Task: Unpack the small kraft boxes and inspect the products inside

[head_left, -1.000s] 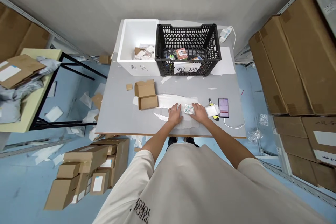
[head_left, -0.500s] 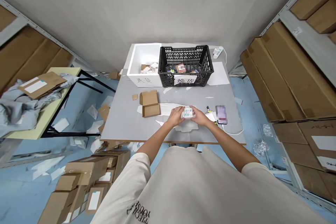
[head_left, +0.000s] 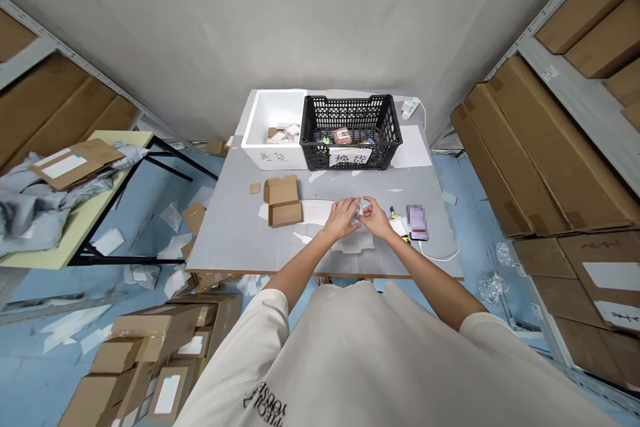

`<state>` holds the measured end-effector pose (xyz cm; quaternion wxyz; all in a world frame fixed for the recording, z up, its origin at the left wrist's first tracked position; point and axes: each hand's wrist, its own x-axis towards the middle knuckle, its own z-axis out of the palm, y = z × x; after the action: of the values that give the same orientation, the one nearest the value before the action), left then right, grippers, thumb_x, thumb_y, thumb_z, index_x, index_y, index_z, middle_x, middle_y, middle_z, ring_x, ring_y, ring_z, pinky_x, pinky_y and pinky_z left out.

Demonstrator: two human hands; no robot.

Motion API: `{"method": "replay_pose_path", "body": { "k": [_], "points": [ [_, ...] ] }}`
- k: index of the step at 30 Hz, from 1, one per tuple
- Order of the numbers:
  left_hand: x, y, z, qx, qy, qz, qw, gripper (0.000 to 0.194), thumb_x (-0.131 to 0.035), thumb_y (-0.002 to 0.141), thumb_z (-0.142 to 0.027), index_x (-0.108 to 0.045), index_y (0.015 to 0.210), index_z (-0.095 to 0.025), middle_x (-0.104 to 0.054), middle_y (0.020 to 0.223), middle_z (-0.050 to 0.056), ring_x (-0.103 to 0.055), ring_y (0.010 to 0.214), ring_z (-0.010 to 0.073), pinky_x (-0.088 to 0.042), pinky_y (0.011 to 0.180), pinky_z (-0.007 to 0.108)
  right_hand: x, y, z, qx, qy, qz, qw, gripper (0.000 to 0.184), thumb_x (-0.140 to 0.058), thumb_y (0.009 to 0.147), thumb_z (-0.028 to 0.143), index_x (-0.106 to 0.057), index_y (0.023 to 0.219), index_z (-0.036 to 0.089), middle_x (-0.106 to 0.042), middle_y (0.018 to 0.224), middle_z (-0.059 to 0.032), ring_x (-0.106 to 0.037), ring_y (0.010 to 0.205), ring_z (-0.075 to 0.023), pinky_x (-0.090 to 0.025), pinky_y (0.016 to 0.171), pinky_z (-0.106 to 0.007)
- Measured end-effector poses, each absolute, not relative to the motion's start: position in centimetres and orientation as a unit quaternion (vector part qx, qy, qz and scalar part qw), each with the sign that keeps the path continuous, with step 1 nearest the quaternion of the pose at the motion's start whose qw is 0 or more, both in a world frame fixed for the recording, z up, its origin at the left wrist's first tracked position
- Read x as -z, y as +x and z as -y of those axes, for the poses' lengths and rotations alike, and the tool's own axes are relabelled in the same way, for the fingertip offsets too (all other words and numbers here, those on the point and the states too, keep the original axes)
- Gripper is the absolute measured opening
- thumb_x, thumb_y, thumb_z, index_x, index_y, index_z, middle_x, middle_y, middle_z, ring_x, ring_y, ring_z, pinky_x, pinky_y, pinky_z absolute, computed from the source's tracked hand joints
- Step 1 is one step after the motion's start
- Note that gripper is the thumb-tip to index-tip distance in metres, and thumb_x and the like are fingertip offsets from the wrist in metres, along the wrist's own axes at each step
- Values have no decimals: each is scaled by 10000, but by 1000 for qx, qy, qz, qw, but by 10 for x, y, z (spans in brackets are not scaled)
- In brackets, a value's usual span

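Note:
A small clear pack of what look like press-on nails (head_left: 359, 211) is held between both hands above the front middle of the table. My left hand (head_left: 343, 219) is wrapped over its left side and hides much of it. With thumb and fingers, my right hand (head_left: 374, 218) pinches the pack's right edge. The pack is tilted, so its face barely shows. White paper (head_left: 354, 242) lies under the hands. To their left, a small brown carton (head_left: 284, 202) stands with its lid up.
A white foam box (head_left: 274, 157) and a black plastic crate (head_left: 351, 140), both with small goods inside, stand at the back. A phone (head_left: 417, 222) with a cable lies right of my hands. Cartons and shelving flank the table; a side table (head_left: 75, 240) holds parcels.
The pack has turned from face up to tilted. My left hand has slid over it, and the right fingers have drawn into a pinch at its edge. The view has shifted slightly.

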<state>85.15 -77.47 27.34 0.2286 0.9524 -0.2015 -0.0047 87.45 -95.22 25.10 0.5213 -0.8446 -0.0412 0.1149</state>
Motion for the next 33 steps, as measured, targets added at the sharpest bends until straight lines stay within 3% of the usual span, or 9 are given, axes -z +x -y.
{"method": "replay_pose_path", "body": {
  "k": [7, 11, 14, 18, 22, 29, 33],
  "points": [
    [-279, 856, 775, 11, 955, 157, 251, 896, -683, 793, -290, -217, 1557, -258, -448, 1425, 137, -456, 1302, 322, -377, 1066, 459, -246, 879, 955, -135, -813, 52, 564, 532, -451, 886, 304, -399, 1413, 254, -676, 1083, -53, -666, 941, -177, -540, 873, -375],
    [-279, 856, 768, 23, 929, 160, 332, 981, -707, 749, -265, -171, 1570, -261, -423, 1405, 130, -510, 1257, 282, -457, 1022, 411, -243, 879, 965, -131, -843, 105, 510, 697, -590, 786, 258, -387, 1452, 270, -527, 1388, -111, -607, 1121, -222, -528, 921, -401],
    [-280, 854, 765, 28, 908, 186, 374, 994, -730, 747, -301, -174, 1569, -247, -425, 1425, 130, -499, 1284, 276, -453, 1050, 402, -244, 878, 969, -131, -856, 193, 461, 869, -711, 714, 263, -342, 1501, 270, -392, 1505, -132, -512, 1277, -274, -478, 1023, -446],
    [-281, 850, 763, 21, 909, 207, 362, 972, -750, 750, -348, -217, 1555, -237, -457, 1462, 127, -437, 1356, 304, -358, 1132, 451, -246, 881, 971, -118, -861, 258, 421, 882, -772, 686, 262, -378, 1475, 230, -426, 1460, -152, -420, 1373, -304, -389, 1121, -477],
    [-279, 849, 759, 29, 921, 201, 333, 977, -761, 734, -374, -238, 1549, -247, -498, 1446, 116, -436, 1356, 314, -289, 1157, 467, -252, 885, 973, -138, -866, 261, 403, 848, -812, 669, 304, -419, 1418, 249, -488, 1382, -127, -497, 1293, -287, -425, 1074, -442],
    [-280, 850, 754, 31, 936, 207, 282, 954, -741, 743, -356, -247, 1552, -241, -516, 1410, 128, -424, 1349, 318, -253, 1149, 464, -271, 884, 970, -118, -885, 273, 358, 793, -795, 686, 270, -427, 1386, 222, -524, 1322, -122, -500, 1253, -290, -422, 1038, -420],
    [-279, 850, 754, 49, 941, 183, 280, 966, -744, 744, -346, -228, 1556, -258, -531, 1392, 122, -437, 1322, 329, -298, 1100, 474, -279, 882, 967, -119, -884, 280, 354, 789, -751, 707, 234, -412, 1419, 217, -522, 1328, -126, -522, 1225, -284, -433, 1027, -422]
  ]
}}
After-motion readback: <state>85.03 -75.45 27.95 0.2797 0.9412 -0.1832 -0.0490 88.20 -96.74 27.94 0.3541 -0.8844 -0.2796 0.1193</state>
